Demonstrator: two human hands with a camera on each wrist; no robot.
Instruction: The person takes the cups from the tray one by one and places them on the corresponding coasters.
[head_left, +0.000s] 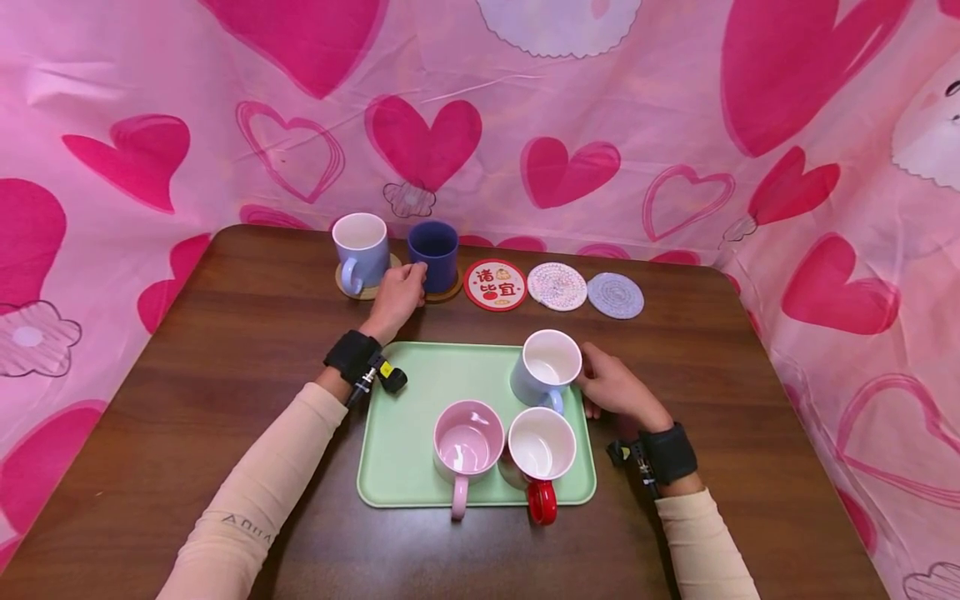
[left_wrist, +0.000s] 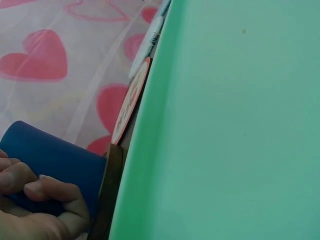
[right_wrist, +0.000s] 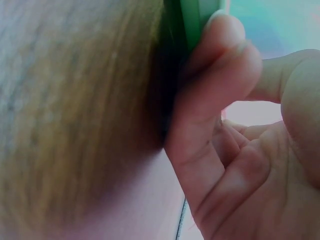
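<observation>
Fingers of the left hand (head_left: 399, 296) wrap the dark blue mug (head_left: 433, 251); right hand (head_left: 617, 388) grasps the pale mug (head_left: 547, 367).

Pink heart-print cloth (head_left: 645, 100) behind a brown wooden table (head_left: 187, 375)
Mint-green tray (head_left: 405, 433); navy mug (head_left: 433, 250), pale blue mug (head_left: 361, 246), pink mug (head_left: 467, 446).

The bench (head_left: 225, 400) looks like dark wood with a smooth, slightly shiny grain. The green tray (head_left: 397, 433) seems matt plastic. The mugs, such as the dark blue mug (head_left: 433, 250), look like glossy ceramic. Two round coasters (head_left: 557, 286) appear crocheted and rough. The heart-printed backdrop (head_left: 600, 125) is thin, wrinkled cloth.
</observation>
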